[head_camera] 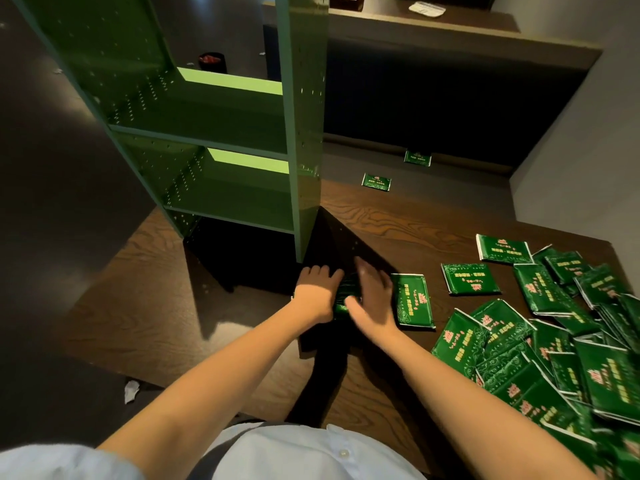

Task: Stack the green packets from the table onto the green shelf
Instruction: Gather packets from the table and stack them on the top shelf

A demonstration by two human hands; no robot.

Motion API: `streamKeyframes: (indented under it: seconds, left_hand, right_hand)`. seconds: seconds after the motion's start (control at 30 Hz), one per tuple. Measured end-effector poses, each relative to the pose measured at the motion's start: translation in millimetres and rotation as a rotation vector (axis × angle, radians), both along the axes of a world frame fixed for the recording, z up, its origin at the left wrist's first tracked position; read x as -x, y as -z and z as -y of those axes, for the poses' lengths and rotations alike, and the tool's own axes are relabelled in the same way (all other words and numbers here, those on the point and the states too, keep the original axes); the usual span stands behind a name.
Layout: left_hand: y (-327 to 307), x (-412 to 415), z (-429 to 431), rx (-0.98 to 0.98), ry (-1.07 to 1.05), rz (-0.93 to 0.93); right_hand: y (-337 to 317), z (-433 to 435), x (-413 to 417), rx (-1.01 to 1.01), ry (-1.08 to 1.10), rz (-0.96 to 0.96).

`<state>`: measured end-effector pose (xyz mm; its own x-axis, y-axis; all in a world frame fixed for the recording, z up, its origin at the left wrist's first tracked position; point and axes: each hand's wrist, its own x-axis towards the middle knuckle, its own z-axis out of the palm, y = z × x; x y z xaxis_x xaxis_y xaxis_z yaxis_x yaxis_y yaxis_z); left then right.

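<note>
On the dark wood-grain table (398, 223), just in front of the green perforated metal shelf (221, 140), the left hand (313, 296) and right hand (372, 299) press together around a small stack of glossy green packets (344, 296), grasping it between them. More lie loose just beside and heaped at right (554, 358); their red and pale print is too blurred to read.

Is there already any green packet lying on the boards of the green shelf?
No, every visible board of the green shelf is bare; the green packets lie on the table.
</note>
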<state>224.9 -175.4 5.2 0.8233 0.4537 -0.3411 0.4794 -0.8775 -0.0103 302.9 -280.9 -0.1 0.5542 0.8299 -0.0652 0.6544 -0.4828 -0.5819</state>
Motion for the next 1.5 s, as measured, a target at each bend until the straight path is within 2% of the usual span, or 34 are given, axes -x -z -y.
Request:
streamKeyframes:
  seconds: [0.07,0.13,0.2,0.3,0.37,0.5,0.63,0.73,0.83,0.9,1.03,1.13,1.23,1.37,1.5]
  left_hand:
    - [4,-6,5,-0.055,0.028,-0.145]
    - [14,-2,8,-0.051,0.034,-0.225]
    - [24,6,8,0.012,0.009,-0.156]
    - [25,21,0,0.050,0.048,-0.112]
    - [23,25,-7,0.047,0.111,-0.141]
    - [28,20,-3,0.037,0.159,-0.042]
    - [31,9,5,0.113,0.059,-0.005]
    - [31,10,-1,0.191,-0.065,0.065]
    - [24,20,-13,0.405,-0.339,0.269]
    - [20,28,-17,0.602,-0.493,0.433]
    - [19,42,-11,0.919,-0.525,0.700]
    - [16,49,-5,0.967,-0.498,0.769]
    - [27,57,-12,0.973,-0.465,0.709]
    - [53,79,-20,0.889,-0.378,0.489]
    - [47,88,-9,0.995,-0.394,0.499]
  right_hand:
    - [1,-6,6,0.181,-0.248,0.129]
    - [6,-6,5,0.370,-0.341,0.205]
    - [15,3,2,0.515,-0.386,0.290]
    - [22,10,0,0.568,-0.355,0.327]
    - [23,7,3,0.564,-0.285,0.299]
    - [27,-4,9,0.499,-0.219,0.093]
    - [28,-5,6,0.421,-0.209,0.057]
    - [27,1,-3,0.350,-0.096,0.005]
    - [30,7,-14,0.357,0.087,-0.193]
    - [29,11,-18,0.420,0.089,-0.320]
    - [18,-1,-9,0.190,0.003,-0.515]
    - [19,-7,-8,0.158,-0.050,-0.530]
    - [8,-10,-4,0.143,-0.075,-0.574]
    - [17,-6,6,0.205,-0.197,-0.411]
    - [24,-4,17,0.191,-0.161,-0.512]
